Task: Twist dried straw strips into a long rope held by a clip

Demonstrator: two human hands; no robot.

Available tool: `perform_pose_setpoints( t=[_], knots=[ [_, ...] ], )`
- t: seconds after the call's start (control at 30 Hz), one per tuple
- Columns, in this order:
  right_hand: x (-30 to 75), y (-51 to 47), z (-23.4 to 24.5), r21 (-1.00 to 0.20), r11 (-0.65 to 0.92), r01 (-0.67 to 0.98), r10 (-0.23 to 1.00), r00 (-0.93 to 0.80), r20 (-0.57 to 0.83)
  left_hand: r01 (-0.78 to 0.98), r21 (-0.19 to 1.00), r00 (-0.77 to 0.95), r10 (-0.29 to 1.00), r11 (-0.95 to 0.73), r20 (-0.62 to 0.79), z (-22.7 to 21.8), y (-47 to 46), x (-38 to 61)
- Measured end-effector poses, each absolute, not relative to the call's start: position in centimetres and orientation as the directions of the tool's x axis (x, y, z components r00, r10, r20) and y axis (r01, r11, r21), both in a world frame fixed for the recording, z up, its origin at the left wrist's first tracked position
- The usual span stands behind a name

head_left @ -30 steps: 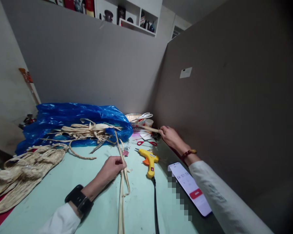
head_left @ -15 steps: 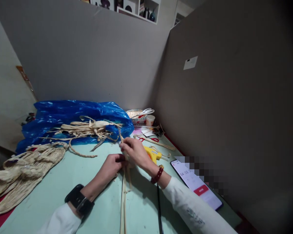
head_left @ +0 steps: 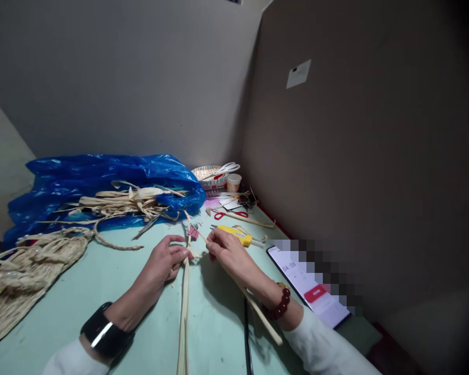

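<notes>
My left hand [head_left: 169, 258] is closed, thumb and fingers pinching a strand of pale dried husk-like strips [head_left: 184, 307] that runs down toward me. Just beyond its fingertips a pink binder clip [head_left: 193, 233] sits on the upper part of the strand. To the right, my right hand [head_left: 229, 253] is closed on a separate strip [head_left: 262, 316], whose long tail passes under the wrist toward the lower right. A short length of that strip shows between the right fingertips and the clip. Behind the right hand lies a yellow glue gun [head_left: 238, 236], partly hidden.
A blue plastic bag [head_left: 101, 172] with loose dried strips [head_left: 128, 202] lies at the back left. Woven pieces [head_left: 35, 276] rest at the left. Red-handled scissors [head_left: 240, 214], a basket [head_left: 209, 177], a paper cup [head_left: 233, 182] and a phone [head_left: 308, 286] stand or lie to the right.
My hands have moved apart, the right one drawing a strip out to the right. The pink clip has come into sight between them. The view has tilted down slightly.
</notes>
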State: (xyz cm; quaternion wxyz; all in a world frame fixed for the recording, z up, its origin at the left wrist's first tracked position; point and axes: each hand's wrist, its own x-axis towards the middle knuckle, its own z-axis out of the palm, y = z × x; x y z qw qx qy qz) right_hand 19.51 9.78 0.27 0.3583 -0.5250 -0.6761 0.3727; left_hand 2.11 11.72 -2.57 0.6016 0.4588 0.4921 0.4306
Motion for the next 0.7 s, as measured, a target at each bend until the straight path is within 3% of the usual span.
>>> perform_pose_setpoints(
  t=[0.2, 0.37, 0.43, 0.53, 0.7],
  knots=[
    [19.5, 10.5, 0.2, -0.690, 0.266, 0.673, 0.963, -0.161, 0.214, -0.041, 0.949, 0.259, 0.921, 0.312, -0.292, -2.4, 12.1, 1.4],
    [18.7, 10.5, -0.3, -0.426, 0.243, 0.871, 0.969, -0.201, 0.143, -0.096, 0.918, 0.244, 0.903, 0.384, -0.352, -1.9, 12.3, 1.5],
    [18.3, 10.0, -0.3, -0.383, 0.243, 0.891, 0.970, -0.216, 0.113, -0.110, 0.921, 0.231, 0.911, 0.373, -0.342, -1.7, 12.3, 1.7],
    [17.9, 9.1, -0.2, -0.440, 0.268, 0.857, 0.963, -0.256, 0.088, -0.116, 0.938, 0.209, 0.931, 0.328, -0.299, -1.8, 12.2, 1.9],
    [17.8, 8.8, 0.1, -0.646, 0.242, 0.724, 0.964, -0.257, 0.073, -0.102, 0.942, 0.221, 0.931, 0.319, -0.291, -2.4, 12.3, 2.0]
  ],
)
